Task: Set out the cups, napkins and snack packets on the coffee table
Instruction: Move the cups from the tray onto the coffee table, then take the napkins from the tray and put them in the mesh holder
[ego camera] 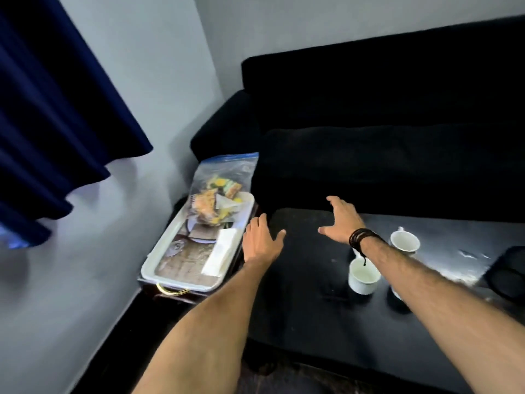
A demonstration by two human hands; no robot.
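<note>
A white-rimmed tray (159, 263) stands left of the black coffee table (306, 308). In the tray lie a clear zip bag of snack packets (218, 194) at the far end and a stack of white napkins (220, 251) along its right side. Two white cups stand on the table: one (363, 275) near my right forearm, another (404, 241) behind it. A third dark-looking cup (396, 298) is mostly hidden under my right arm. My left hand (260, 240) hovers open at the tray's right edge. My right hand (341, 220), fingers spread, is over the table's far left part.
A black sofa (383, 123) runs along the far side of the table. A dark blue curtain (56, 109) hangs at the left by the wall. A dark round object (508, 274) sits at the table's right edge. The tray rests on a dark stand with a gold handle (172, 291).
</note>
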